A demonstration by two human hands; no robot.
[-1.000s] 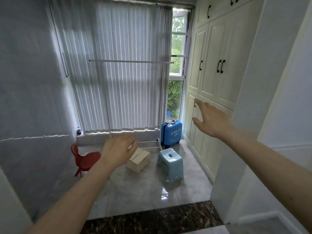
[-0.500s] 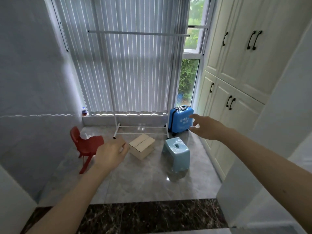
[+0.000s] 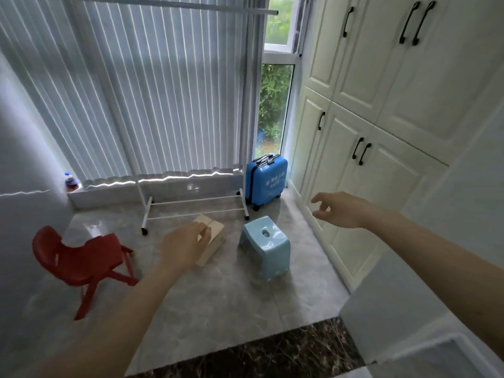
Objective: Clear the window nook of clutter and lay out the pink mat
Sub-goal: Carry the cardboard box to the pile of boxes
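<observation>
On the nook's grey tiled floor (image 3: pixel 218 296) lie a cardboard box (image 3: pixel 214 240), a light blue plastic stool (image 3: pixel 266 246), a red child's chair (image 3: pixel 79 257) at the left and a small blue suitcase (image 3: pixel 267 180) upright by the window. A white clothes rack (image 3: pixel 191 208) on castors stands before the blinds. My left hand (image 3: pixel 184 245) hangs in the air in front of the box, fingers loosely curled, holding nothing. My right hand (image 3: pixel 339 210) reaches out to the right of the stool, fingers relaxed and empty. No pink mat is in view.
Cream cupboard doors (image 3: pixel 381 132) with black handles line the right side. Vertical blinds (image 3: pixel 150 91) cover most of the window. A small bottle (image 3: pixel 70 181) stands on the sill at the left. A dark marble threshold (image 3: pixel 272 353) crosses the front.
The view has tilted down and drawn nearer the nook. Both hands have dropped lower; the right hand has moved from near the suitcase to beside the stool.
</observation>
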